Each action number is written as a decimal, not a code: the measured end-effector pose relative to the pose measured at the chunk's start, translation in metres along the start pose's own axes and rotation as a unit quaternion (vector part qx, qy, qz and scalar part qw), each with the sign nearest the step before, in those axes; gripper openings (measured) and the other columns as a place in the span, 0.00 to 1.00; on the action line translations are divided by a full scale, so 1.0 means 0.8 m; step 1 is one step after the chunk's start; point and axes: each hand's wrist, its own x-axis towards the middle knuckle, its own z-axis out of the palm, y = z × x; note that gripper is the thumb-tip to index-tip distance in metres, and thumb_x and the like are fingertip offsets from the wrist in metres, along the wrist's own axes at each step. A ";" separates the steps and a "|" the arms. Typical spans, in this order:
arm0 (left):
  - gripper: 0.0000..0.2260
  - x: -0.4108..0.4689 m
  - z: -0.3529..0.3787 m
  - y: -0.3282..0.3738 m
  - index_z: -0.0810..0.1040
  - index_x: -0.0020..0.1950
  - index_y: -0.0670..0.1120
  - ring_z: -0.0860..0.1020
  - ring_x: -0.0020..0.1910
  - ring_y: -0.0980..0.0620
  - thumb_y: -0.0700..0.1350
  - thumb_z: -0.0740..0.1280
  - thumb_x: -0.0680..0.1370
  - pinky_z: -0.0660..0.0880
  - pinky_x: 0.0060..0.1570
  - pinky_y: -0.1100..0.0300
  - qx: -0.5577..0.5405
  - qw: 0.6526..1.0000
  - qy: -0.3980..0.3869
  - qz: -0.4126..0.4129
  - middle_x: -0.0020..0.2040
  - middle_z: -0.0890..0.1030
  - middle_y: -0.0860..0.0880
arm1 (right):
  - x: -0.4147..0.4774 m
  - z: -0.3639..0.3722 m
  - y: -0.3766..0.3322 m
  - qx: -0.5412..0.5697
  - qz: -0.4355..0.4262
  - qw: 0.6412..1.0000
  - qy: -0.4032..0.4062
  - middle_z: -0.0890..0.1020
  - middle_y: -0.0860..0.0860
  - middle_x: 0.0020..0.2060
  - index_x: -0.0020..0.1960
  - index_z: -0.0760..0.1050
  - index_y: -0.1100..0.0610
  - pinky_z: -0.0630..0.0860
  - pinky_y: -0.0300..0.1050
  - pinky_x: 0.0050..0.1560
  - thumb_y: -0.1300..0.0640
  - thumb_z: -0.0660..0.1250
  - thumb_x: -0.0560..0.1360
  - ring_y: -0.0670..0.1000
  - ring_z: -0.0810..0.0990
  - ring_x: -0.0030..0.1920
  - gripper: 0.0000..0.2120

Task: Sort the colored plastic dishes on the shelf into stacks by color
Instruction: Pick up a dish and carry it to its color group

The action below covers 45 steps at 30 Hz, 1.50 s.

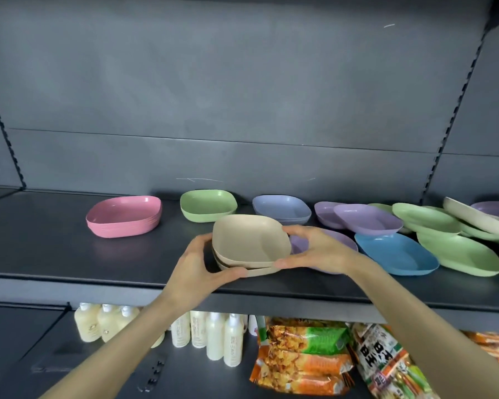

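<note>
Fingers (203, 240) of the left hand (196, 266) curl round the left side of the beige stack (251, 240), with the thumb laid along the near rim of its lowest dish. The right hand (314, 251) grips the same stack from the other side, its fingers hooked over the far right corner of the top dish and its thumb pressed to the near right rim. Both forearms reach up from below, bare to the lower edge of the view.

The shelf (55, 254) is dark grey metal with a grey back panel (242, 96) and slotted uprights at either side. On a lower shelf stand pale bottles (213, 338), with orange and green snack packets (300, 358) beside them.

The beige stack sits near the shelf's front edge, roughly in the middle. It holds a few shallow, rounded-square dishes, and the top one lies askew on those beneath. Behind it, along the back, are a pink stack (121, 217), a green stack (206, 207) and a grey-blue stack (281, 210), each well apart from the next. To the right lies an unsorted overlapping heap: purple dishes (366, 218), a blue dish (395, 254), green dishes (461, 254) and a tilted cream dish (473, 217). One purple dish is partly hidden under the right hand.
</note>
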 end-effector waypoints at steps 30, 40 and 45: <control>0.20 0.049 -0.042 -0.034 0.72 0.54 0.63 0.74 0.47 0.76 0.46 0.76 0.69 0.65 0.48 0.83 0.076 0.994 -0.076 0.036 0.42 0.75 0.79 | 0.050 0.027 0.003 -0.128 0.032 0.989 0.068 0.79 0.43 0.57 0.60 0.77 0.48 0.68 0.52 0.65 0.28 0.69 0.58 0.50 0.73 0.60 0.37; 0.20 0.050 -0.047 -0.025 0.75 0.62 0.52 0.77 0.54 0.61 0.48 0.74 0.72 0.71 0.56 0.71 0.120 0.986 -0.111 0.021 0.51 0.79 0.63 | 0.041 0.021 -0.009 -0.159 0.041 0.985 0.061 0.79 0.49 0.57 0.62 0.76 0.54 0.68 0.49 0.64 0.35 0.72 0.64 0.53 0.73 0.59 0.33; 0.18 0.063 -0.068 -0.004 0.78 0.57 0.55 0.76 0.59 0.53 0.60 0.71 0.70 0.73 0.59 0.51 0.295 0.943 -0.149 0.037 0.58 0.79 0.57 | 0.027 0.003 -0.021 -0.199 0.056 0.977 0.058 0.78 0.48 0.59 0.62 0.76 0.54 0.65 0.48 0.66 0.45 0.71 0.71 0.52 0.71 0.62 0.23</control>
